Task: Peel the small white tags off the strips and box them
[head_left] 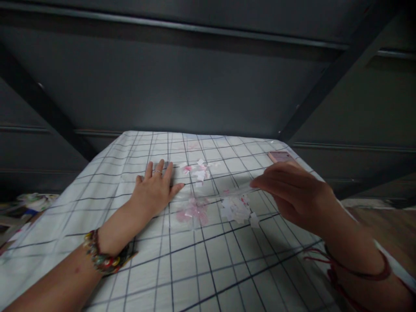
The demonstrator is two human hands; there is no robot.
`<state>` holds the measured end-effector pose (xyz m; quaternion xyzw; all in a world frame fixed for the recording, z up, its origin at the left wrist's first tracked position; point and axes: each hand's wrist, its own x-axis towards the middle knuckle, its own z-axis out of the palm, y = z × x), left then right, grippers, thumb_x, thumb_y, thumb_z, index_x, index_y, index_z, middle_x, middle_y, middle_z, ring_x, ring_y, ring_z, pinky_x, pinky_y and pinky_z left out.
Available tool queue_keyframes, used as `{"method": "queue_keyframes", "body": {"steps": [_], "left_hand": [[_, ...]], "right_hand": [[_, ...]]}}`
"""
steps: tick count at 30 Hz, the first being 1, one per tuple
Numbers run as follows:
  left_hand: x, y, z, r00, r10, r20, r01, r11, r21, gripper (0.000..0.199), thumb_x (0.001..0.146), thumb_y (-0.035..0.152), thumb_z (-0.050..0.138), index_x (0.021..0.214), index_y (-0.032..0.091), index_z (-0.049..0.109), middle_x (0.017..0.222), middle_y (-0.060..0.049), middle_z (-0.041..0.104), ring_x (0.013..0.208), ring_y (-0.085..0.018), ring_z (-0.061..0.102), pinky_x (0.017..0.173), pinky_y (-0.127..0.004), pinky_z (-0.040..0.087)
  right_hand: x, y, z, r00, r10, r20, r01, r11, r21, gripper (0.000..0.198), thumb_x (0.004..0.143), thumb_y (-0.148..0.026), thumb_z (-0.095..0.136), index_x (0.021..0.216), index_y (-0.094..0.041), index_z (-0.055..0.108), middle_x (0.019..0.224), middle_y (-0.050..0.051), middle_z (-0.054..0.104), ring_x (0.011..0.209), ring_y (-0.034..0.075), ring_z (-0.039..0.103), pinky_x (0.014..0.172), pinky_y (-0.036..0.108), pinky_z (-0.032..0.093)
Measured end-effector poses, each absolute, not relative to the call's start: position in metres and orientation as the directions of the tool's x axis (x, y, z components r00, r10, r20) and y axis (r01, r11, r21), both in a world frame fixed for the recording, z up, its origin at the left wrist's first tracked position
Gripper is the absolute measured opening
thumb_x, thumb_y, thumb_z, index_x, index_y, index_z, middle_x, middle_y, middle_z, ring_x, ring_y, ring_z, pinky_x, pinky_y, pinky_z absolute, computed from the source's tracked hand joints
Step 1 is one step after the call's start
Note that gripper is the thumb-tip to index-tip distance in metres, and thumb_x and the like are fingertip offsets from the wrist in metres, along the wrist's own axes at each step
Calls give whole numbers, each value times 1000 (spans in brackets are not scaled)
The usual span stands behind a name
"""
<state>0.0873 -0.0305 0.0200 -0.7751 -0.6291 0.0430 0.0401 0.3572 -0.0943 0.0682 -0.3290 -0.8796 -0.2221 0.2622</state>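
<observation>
My left hand [152, 188] lies flat on the checked cloth, fingers spread, a ring on one of them. Between thumb and fingertips, my right hand [292, 188] pinches the raised edge of a thin clear plastic sheet [238, 190]. That sheet stretches left toward my left thumb; whether it is a bag, I cannot tell. Pink translucent pieces [195, 211] lie near its left part. Below the raised edge is a heap of white paper scraps [235, 209], some marked pink. Farther back sits a smaller pile of white and pink scraps [199, 170].
A white cloth with dark grid lines [201, 268] covers the table. At its right back edge lies a pink-edged phone [279, 156], partly behind my right hand. Dark grey panels [182, 82] stand behind the table. Assorted items [35, 201] sit low at the left.
</observation>
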Motion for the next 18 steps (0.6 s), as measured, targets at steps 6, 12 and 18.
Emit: {"method": "queue_keyframes", "body": {"steps": [6,12,18], "left_hand": [[87,-30,18,199,979,-42,971,-203,-130,65,97,48,33,143,2,37,150,-23,37,136,-39,36,99,-53,44],[86,-29,15,202,979,-42,966,-206,-155,65,98,50,31,142,3,40,149,-22,38,136,-39,37,99,-52,44],[88,-30,20,192,979,-71,968,-201,-153,64,98,49,32,143,3,39,151,-21,36,137,-39,35,101,-51,42]], "right_hand": [[348,-90,59,-566,411,715,745,626,229,35,78,7,43,91,-19,63,77,2,69,72,16,60,64,31,48],[346,-82,48,-576,427,697,748,618,241,36,81,5,41,91,-19,66,77,3,70,73,17,61,64,32,48],[351,-86,55,-578,434,691,731,652,201,39,78,3,42,92,-21,69,78,2,69,71,17,59,66,34,50]]}}
